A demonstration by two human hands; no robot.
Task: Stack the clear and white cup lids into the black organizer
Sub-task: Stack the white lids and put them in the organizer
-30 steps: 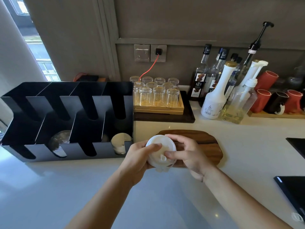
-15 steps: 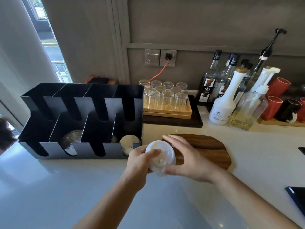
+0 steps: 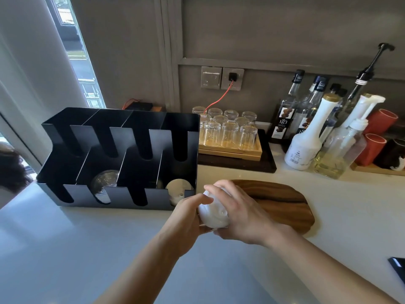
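Note:
A white cup lid [image 3: 213, 213] is gripped between both hands just right of the black organizer [image 3: 122, 200]. My left hand [image 3: 186, 218] holds its left edge and my right hand [image 3: 238, 213] wraps over its top and right side, hiding much of it. The lid is tilted on edge. Inside the organizer's front row, a clear lid [image 3: 104, 185] stands in the second slot from the left and white lids [image 3: 178, 189] stand in the rightmost slot. The other slots look empty.
A dark wooden board [image 3: 282, 205] lies on the white counter right behind my hands. A tray of upturned glasses [image 3: 228, 134] stands behind the organizer's right end. Syrup bottles [image 3: 306, 137] and red cups [image 3: 377, 139] line the back right. A dark object [image 3: 397, 266] sits at the right edge.
The lid has been turned from flat and facing up to tilted on edge, and my right hand now covers more of it. The view has shifted right, so the organizer appears nearer the hands.

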